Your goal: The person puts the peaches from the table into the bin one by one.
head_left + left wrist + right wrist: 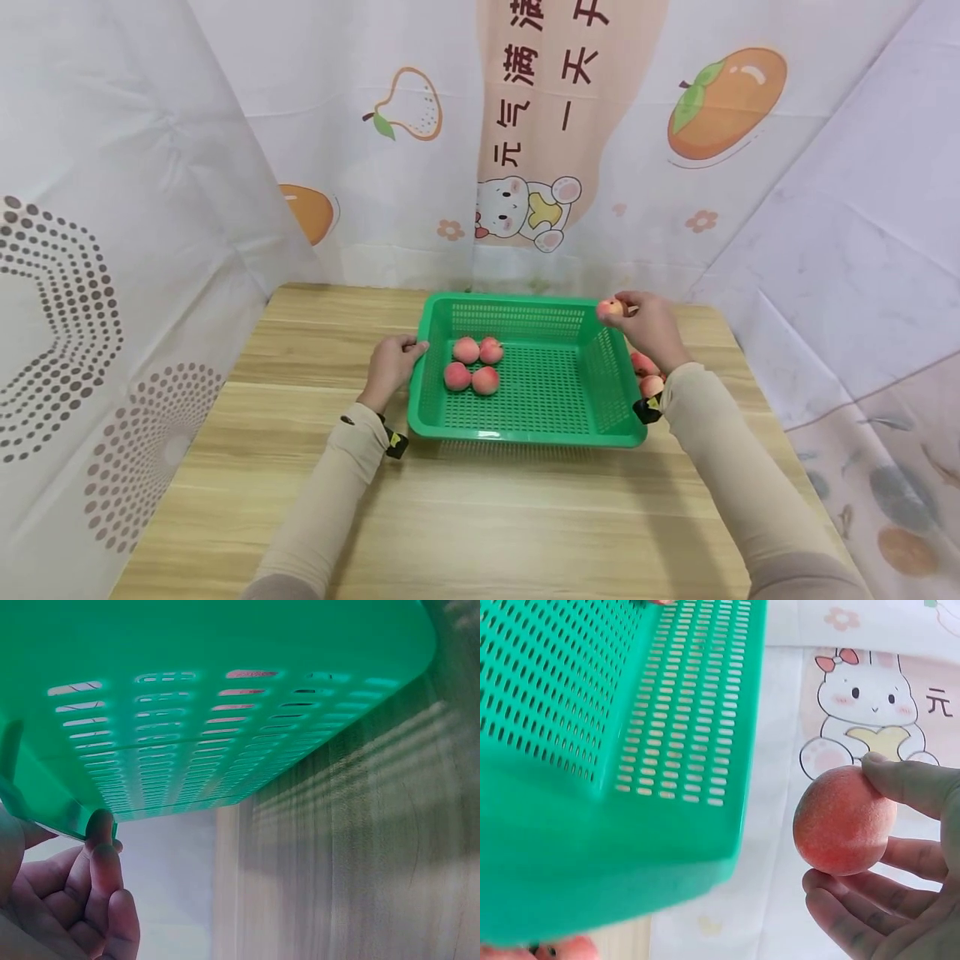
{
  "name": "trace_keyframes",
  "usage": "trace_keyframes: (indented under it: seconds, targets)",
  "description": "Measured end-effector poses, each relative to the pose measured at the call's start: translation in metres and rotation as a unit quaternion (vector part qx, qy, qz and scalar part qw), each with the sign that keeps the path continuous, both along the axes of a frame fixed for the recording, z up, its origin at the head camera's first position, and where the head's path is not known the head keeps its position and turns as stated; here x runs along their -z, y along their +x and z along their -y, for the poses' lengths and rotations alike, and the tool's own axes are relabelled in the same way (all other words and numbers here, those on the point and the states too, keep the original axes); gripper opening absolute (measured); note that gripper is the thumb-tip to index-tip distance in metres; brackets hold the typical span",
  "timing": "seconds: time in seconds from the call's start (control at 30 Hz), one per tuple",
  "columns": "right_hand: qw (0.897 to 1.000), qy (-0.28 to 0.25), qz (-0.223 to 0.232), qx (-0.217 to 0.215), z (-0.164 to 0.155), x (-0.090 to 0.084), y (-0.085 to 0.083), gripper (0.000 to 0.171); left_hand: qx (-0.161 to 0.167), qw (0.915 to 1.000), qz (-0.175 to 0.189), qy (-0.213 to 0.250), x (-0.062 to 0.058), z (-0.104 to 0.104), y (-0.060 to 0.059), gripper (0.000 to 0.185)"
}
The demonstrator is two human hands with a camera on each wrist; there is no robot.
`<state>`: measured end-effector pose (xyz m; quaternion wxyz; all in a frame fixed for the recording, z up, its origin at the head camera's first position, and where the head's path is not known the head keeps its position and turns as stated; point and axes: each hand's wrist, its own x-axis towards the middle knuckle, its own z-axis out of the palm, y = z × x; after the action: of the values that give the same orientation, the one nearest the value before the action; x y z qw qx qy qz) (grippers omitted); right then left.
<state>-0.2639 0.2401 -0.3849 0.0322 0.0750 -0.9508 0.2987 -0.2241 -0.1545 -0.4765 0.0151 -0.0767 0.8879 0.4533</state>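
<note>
Four peaches are already gathered in the left half of the green basket, which stands near the far edge of the desk; its left rim is gripped by the left hand. A fifth peach is pinched in the right hand above the basket's far right corner; at least two more peaches are left on the desk just beside its right wall, so the work is judged somewhat past halfway.

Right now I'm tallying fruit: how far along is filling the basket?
Four peaches already lie in the green basket. The right hand holds a fifth peach above the basket's far right corner; the left hand grips its left rim. Two peaches remain on the table.
</note>
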Motion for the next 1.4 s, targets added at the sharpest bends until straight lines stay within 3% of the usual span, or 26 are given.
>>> trace_keyframes:
  seconds: [0.2, 0.53, 0.87, 1.1, 1.4]
  targets:
    - [1.0, -0.002, 0.003, -0.006, 0.012, 0.006, -0.003, 0.05, -0.001, 1.0, 0.006, 0.003, 0.0, -0.001, -0.001, 0.039]
    - [0.997, 0.032, 0.054, -0.041, 0.031, 0.017, -0.012, 0.048, -0.004, 1.0, 0.005, 0.006, 0.001, -0.003, 0.0, 0.038]
    - [0.994, 0.052, 0.065, -0.072, 0.047, 0.034, -0.022, 0.045, -0.001, 1.0, 0.001, 0.001, 0.0, -0.002, 0.001, 0.039]
    - [0.99, 0.041, 0.11, -0.081, 0.057, 0.053, -0.024, 0.046, 0.0, 1.0, -0.001, -0.003, 0.0, -0.002, 0.001, 0.038]
    - [0.987, 0.047, 0.128, -0.089, 0.068, 0.075, -0.025, 0.043, -0.002, 0.9999, -0.011, 0.002, 0.002, -0.001, 0.0, 0.038]
